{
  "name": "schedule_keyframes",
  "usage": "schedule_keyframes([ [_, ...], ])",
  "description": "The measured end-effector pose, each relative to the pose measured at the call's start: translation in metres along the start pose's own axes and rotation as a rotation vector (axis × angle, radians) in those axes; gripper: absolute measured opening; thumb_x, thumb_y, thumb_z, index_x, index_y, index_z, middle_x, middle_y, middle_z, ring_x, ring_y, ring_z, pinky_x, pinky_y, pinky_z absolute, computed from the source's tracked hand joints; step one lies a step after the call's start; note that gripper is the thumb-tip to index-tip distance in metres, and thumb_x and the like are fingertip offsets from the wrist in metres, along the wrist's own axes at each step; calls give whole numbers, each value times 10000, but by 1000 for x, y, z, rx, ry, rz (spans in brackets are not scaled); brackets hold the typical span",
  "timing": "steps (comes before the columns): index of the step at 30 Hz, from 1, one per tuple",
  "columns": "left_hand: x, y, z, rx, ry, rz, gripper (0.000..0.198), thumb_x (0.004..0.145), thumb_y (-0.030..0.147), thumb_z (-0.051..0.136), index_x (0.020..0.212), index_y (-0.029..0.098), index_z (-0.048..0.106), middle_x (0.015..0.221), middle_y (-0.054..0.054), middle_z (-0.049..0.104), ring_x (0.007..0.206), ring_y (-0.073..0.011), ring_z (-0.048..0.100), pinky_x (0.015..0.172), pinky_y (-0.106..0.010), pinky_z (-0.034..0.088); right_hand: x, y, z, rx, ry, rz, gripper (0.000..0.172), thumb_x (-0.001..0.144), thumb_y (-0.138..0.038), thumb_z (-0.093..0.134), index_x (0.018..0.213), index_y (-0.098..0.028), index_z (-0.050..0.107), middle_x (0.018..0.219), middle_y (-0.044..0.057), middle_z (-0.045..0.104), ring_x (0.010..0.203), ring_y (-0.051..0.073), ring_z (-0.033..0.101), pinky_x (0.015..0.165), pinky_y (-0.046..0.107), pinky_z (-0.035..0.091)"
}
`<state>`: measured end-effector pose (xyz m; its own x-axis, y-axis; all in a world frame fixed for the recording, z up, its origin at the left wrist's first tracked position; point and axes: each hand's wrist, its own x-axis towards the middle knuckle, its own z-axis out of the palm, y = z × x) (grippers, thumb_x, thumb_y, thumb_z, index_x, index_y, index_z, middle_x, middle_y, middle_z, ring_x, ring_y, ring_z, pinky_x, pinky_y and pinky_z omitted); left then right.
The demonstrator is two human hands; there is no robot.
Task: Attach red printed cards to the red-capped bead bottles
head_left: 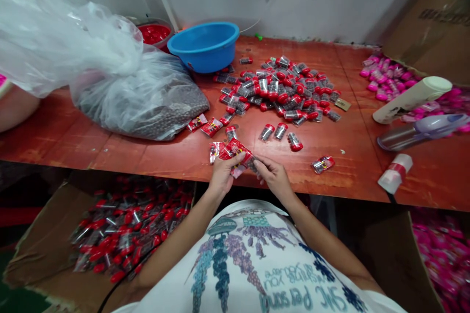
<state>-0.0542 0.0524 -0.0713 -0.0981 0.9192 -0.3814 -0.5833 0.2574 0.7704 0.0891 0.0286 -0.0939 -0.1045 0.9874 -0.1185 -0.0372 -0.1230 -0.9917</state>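
My left hand (222, 174) is closed on red printed plastic sleeves (235, 148), its thumb lying across them. Fingers of my right hand (274, 176) pinch a small clear bottle of dark beads (252, 162) at the sleeves' right end; how far it sits inside one, I cannot tell. Just beyond my left hand stands a red-capped bottle (231, 132), near more flat red sleeves (212, 127). Several loose bottles (281, 131) lie past my right hand. A bottle in a printed sleeve (323, 164) rests farther right on the table.
Behind is a heap of red-capped bottles (273, 89) beside a blue basin (205, 49). A plastic bag of dark beads (147, 102) sits left. A cream tumbler (411, 100), a heat-gun-like tool (418, 132) and pink bottles (389, 76) occupy the right. Below left, a carton (40, 249) holds red-capped bottles.
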Motion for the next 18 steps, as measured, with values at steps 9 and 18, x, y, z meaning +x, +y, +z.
schedule_keyframes([
  [9, -4, 7, 0, 139, -71, 85, 300, 527, 166, 837, 754, 142, 641, 720, 4, 672, 634, -128, 621, 680, -269, 531, -3, 1, 2, 13, 45, -31, 366, 835, -441, 574, 1098, -202, 661, 653, -23, 601, 483, 84, 508, 419, 186, 437],
  [18, -7, 10, 0, 245, -115, 79, 297, 562, 200, 827, 793, 135, 653, 755, -33, 695, 656, -156, 642, 678, -289, 532, -10, -1, 7, -151, 127, -206, 309, 856, -388, 569, 1110, -235, 655, 898, 31, 694, 760, 165, 641, 707, 290, 530],
])
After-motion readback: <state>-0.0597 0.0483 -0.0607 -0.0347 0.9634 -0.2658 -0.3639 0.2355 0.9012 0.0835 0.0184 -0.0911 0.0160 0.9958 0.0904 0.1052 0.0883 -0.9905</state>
